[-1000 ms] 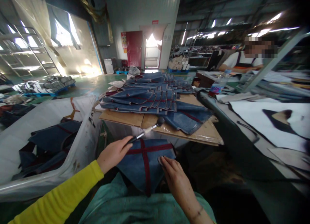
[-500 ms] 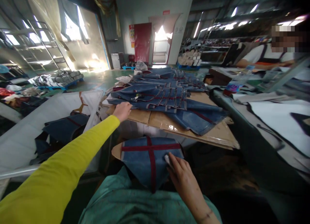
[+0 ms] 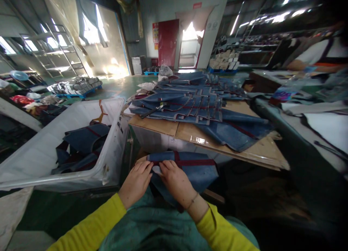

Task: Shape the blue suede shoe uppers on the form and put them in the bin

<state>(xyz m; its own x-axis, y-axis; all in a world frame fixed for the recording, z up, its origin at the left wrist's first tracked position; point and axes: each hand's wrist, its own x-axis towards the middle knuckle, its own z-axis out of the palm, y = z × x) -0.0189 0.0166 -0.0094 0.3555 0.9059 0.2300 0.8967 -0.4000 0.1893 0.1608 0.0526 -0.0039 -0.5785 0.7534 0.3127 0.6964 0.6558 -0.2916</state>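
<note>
Both grips work side by side at the left end of a blue panel (image 3: 197, 173). Left grip (image 3: 137, 182): fingers bent over the panel's edge, little gap showing; thumb hidden, so cannot tell if it pinches. Right grip (image 3: 176, 180): fingers curled nearly closed, apparently on a small white thing (image 3: 157, 170), which shows between the two grips.

Panel lies directly under the grips and extends to their right, above the green cloth (image 3: 152, 225) over the lap. Dark red strips cross it.

Handling estimate: light, pliable with some body, slightly slick face, not fragile. Best hold probably along the edge, fingers flat; a mid-sheet pinch would likely crease it.

Compared with half a second ago: left grip is back from the stack (image 3: 237, 135) beyond, now beside the right; right grip has shifted from the panel's right half to its left end. Tool (image 3: 152, 111) rests on the stack, ahead of the left grip, in both frames. White bin (image 3: 114, 149) stands left of the grips.
</note>
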